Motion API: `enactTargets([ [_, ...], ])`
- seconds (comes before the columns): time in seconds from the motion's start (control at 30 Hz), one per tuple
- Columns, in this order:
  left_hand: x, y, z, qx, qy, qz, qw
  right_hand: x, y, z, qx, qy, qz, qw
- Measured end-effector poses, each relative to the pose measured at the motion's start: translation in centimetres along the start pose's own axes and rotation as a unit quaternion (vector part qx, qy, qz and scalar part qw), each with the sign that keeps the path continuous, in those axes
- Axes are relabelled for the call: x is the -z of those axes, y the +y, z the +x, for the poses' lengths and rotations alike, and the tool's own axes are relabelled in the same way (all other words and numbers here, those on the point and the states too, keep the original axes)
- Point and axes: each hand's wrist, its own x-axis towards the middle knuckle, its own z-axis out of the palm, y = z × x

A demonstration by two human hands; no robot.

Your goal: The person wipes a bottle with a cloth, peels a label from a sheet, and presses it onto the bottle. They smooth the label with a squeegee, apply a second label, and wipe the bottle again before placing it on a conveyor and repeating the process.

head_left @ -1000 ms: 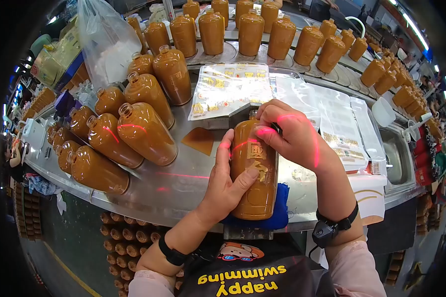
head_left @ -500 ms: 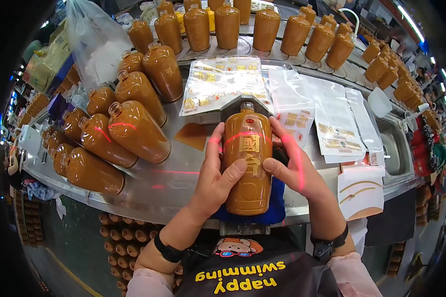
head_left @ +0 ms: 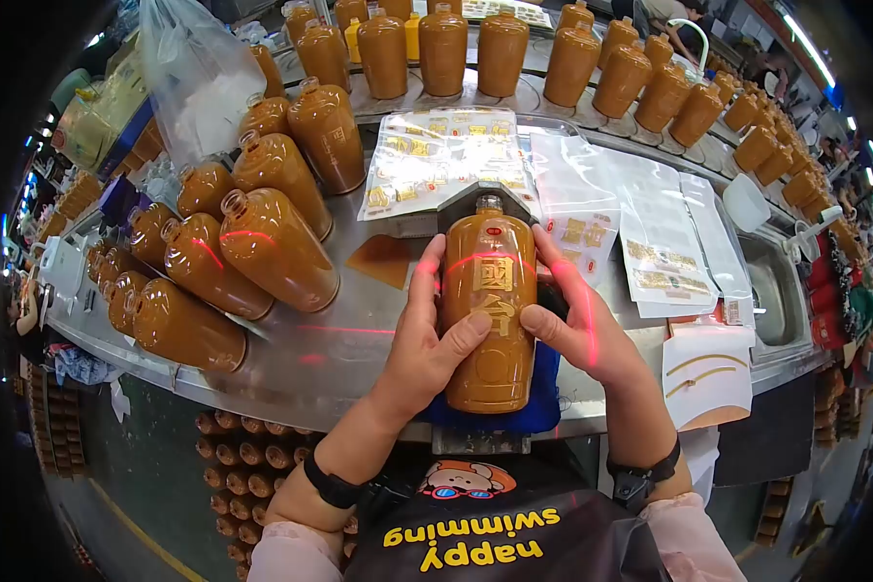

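Observation:
A glossy brown bottle with raised gold characters and a small red mark lies on a blue cloth, its neck pointing away from me. The neck end rests at a dark angular holder. My left hand is closed round the bottle's left side, thumb on its front. Round the right side my right hand grips it too, thumb near the lower character. A red laser line crosses the bottle and my fingers. Beyond the holder lies a sheet of gold and red stickers.
Several brown bottles stand to my left. More bottles line a conveyor along the back. Sticker sheets and a sink are on the right. A white card carries two gold strips.
Conveyor bottles have shifted to the right. The held bottle has moved slightly away from me, and its gold characters look brighter. Both hands keep their grip.

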Motion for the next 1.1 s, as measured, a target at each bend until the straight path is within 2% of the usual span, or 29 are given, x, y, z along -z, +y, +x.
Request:
enactTargets([
  [0.37,-0.04,0.02,0.02,-0.007,0.011,-0.004,1.0,-0.33,0.51,-0.04,0.013,0.02,-0.082,0.996],
  [0.5,-0.02,0.07,0.05,-0.015,0.004,-0.006,1.0,-0.35,0.61,-0.06,0.006,0.022,-0.086,0.996],
  [0.6,0.06,-0.03,0.06,-0.022,0.005,-0.021,1.0,-0.58,-0.04,-0.06,-0.002,0.024,-0.011,1.0],
  [0.7,0.29,-0.24,0.06,-0.014,0.002,-0.051,0.999,-0.46,0.62,-0.03,0.016,0.024,-0.063,0.998],
  [0.9,0.29,-0.27,-0.01,-0.01,0.002,-0.022,1.0,-0.53,0.19,-0.07,-0.017,0.017,0.002,1.0],
  [1.0,0.26,-0.36,0.0,-0.006,0.008,-0.017,1.0,-0.42,0.57,0.03,0.006,0.021,-0.077,0.997],
  [1.1,0.16,-0.11,0.0,-0.008,0.007,-0.009,1.0,-0.35,0.92,0.08,0.002,0.023,-0.05,0.998],
])
